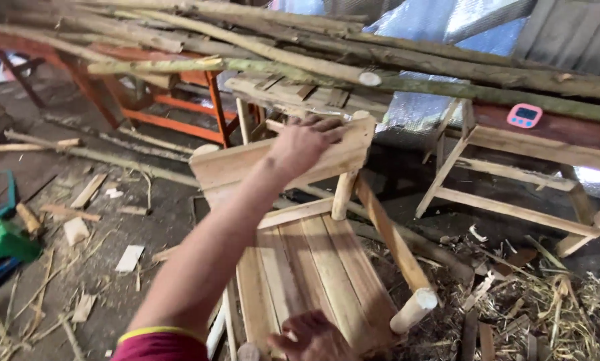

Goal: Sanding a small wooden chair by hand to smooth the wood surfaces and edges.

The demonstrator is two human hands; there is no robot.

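On the debris-strewn workshop floor, a wooden chair is held tilted, backrest pointing away. The backrest is gripped by the left hand; the seat is pressed by the right hand, its closure indeterminate. Poles are stacked behind.

Head camera, looking steeply down and forward over a workshop floor.

One view only, worn on the person's head and close to the work: the left forearm runs from the bottom edge at 7 o'clock up to the left hand near centre, and the right hand is cut by the frame at 6 o'clock. The wooden chair fills the middle. Farther off, stacked poles cross 12 o'clock and a sawhorse frame stands at 3 o'clock. The picture is tilted.
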